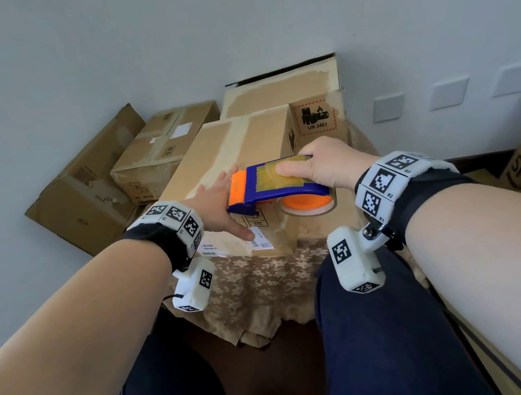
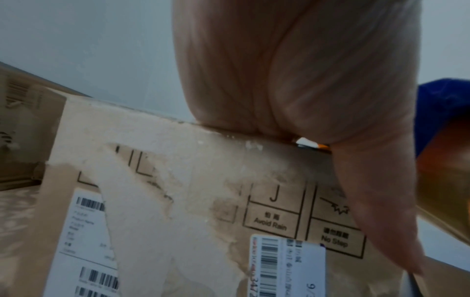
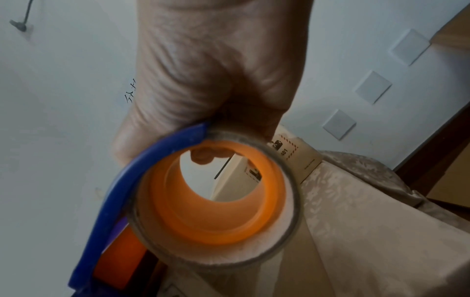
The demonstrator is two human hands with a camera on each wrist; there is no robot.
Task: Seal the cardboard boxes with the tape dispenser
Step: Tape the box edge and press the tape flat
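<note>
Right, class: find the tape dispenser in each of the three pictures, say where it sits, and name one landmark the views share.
Head: the tape dispenser sits centre frame, held by the right hand above the box.
Left wrist: only a blue and orange sliver at the right edge, behind the left hand.
Right wrist: fills the lower centre, roll end-on.
Shared landmark: that same box.
</note>
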